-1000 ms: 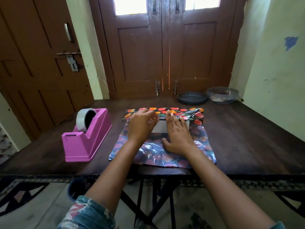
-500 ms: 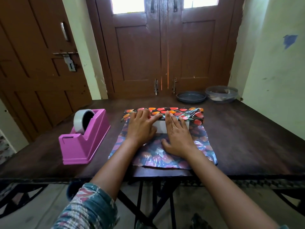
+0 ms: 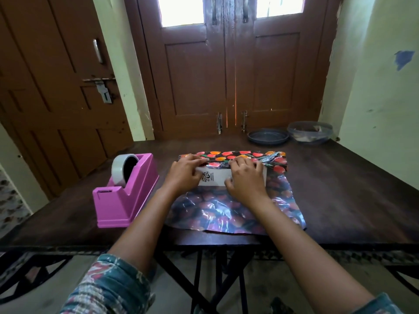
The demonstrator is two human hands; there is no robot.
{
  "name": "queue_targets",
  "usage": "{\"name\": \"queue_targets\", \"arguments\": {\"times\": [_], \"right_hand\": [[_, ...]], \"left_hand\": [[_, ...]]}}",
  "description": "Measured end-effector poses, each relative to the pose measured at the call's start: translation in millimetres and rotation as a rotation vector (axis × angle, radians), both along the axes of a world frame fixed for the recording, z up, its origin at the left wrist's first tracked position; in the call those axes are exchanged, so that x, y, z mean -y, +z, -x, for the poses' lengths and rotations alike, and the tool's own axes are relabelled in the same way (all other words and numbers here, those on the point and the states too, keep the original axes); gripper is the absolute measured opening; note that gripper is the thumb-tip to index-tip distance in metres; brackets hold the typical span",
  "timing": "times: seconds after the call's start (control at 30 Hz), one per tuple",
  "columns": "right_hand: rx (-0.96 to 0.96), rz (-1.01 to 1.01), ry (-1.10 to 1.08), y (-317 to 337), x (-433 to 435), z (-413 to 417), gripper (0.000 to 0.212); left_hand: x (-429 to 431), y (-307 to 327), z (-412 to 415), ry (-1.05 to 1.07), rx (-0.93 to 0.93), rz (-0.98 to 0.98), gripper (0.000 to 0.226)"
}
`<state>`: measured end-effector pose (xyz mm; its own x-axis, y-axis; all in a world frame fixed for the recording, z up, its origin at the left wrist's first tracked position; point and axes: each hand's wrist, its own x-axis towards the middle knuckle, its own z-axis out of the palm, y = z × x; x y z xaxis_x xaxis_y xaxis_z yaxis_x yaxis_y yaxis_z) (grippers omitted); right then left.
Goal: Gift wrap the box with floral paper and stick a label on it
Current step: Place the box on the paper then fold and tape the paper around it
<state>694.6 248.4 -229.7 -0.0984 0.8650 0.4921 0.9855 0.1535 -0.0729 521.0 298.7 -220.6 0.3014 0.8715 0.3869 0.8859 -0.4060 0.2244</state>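
Curling now, fingers [image 3: 242, 163] on floral paper [image 3: 226, 211]

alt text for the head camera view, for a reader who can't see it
A person's left hand pinches glossy floral wrapping paper onto a white printed box that the right hand grips, on a dark wooden table. A pink tape dispenser stands to their left.

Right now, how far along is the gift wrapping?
Early. Done: the box sits on the paper, whose far flap is folded onto its far edge. In hand: the left hand and right hand hold that flap down. Left: the near half lies flat, the tape dispenser is untouched, and no label shows.
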Motion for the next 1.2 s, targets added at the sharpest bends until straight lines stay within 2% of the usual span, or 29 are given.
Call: {"name": "queue_targets", "arguments": {"times": [0.07,0.2,0.27,0.33,0.4,0.5,0.6,0.73,0.8,0.87,1.0,1.2], "right_hand": [[-0.068,0.021,-0.044,-7.1,3.2,8.3,0.052],[-0.139,-0.028,-0.069,-8.7,6.2,10.5,0.071],[-0.040,-0.061,0.061,-3.2,4.2,11.8,0.071],[0.082,0.035,0.207,-1.9,2.9,20.8,0.071],[0.141,0.146,0.227,-7.9,0.7,29.1,0.073],[0.135,0.148,0.209,-14.4,-2.7,31.6,0.072],[0.129,0.124,0.219,-14.0,-2.7,29.1,0.068],[0.116,0.093,0.199,-16.3,0.4,33.8,0.066],[0.111,0.092,0.195,-16.6,1.2,34.8,0.067],[0.111,0.093,0.195,-15.6,1.4,34.5,0.067],[0.102,0.103,0.191,-14.3,2.1,33.2,0.068],[0.091,0.110,0.185,-14.8,1.3,33.3,0.069]], "left_hand": [[1.7,3.4,6.1,-0.040,0.091,0.049,0.043],[7.9,1.7,7.5,-0.037,0.108,0.081,0.049],[8.2,2.7,5.8,-0.036,0.106,0.085,0.050],[10.0,6.9,3.5,-0.023,0.136,0.118,0.049],[15.7,16.7,-0.8,0.036,0.314,0.160,0.042],[28.0,39.0,6.6,0.190,0.572,0.087,0.028],[47.2,61.5,34.1,0.313,0.564,0.000,0.022],[76.7,83.6,82.4,0.601,0.392,-0.036,0.021],[89.0,86.1,105.3,0.724,0.324,0.044,0.025],[97.1,83.8,122.5,0.770,0.351,0.167,0.027],[99.8,73.1,132.0,0.691,0.683,0.408,0.012],[105.9,76.8,122.8,0.672,0.824,0.453,0.013]]}}
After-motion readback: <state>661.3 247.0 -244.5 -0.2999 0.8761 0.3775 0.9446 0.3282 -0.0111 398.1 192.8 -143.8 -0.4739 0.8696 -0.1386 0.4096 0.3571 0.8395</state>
